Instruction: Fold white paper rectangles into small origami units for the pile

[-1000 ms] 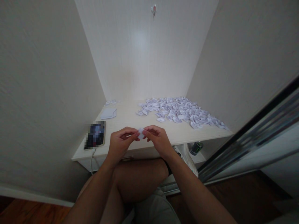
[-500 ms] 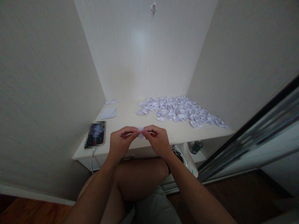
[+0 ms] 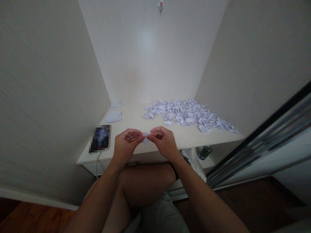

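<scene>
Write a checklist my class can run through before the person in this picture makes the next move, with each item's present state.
1. Left hand pinching the paper: ok.
2. Right hand pinching it too: ok.
3. Paper's creases neat: cannot tell, too small and partly covered by fingers.
4. Sheets squared up: not ok, their edges are out of line.
5. Phone apart from both hands: ok.
6. Pile apart from both hands: ok.

Bare hands (image 3: 123, 145), bare slender forearms (image 3: 103, 191), bare legs (image 3: 148, 183), greyish cloth (image 3: 161, 210) at the lap
</scene>
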Motion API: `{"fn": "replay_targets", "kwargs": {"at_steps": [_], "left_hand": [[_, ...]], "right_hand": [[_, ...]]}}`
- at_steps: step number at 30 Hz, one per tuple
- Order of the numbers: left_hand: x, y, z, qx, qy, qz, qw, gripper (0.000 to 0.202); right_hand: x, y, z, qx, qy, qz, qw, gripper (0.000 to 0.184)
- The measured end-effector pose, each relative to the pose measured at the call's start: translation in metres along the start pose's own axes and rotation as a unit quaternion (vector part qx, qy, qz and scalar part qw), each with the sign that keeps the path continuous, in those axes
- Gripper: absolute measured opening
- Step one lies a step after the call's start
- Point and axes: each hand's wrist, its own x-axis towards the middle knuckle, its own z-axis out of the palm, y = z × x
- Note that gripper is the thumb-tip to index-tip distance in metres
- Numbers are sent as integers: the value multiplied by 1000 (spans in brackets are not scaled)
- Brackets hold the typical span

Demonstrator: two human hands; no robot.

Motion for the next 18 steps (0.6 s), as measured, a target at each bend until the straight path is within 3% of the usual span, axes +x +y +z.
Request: {"fn": "replay_targets", "kwargs": {"at_steps": [7, 12, 18], "left_hand": [[2, -5, -1, -9, -68, -58, 996, 34], [0, -3, 3, -4, -55, -10, 998, 29], [-5, -1, 6, 85, -128, 29, 988, 23]], "right_hand": [[1, 0, -7, -79, -32, -32, 996, 14], [2, 3, -10, -63, -36, -37, 997, 15], [5, 10, -17, 8, -51, -16, 999, 21]]}}
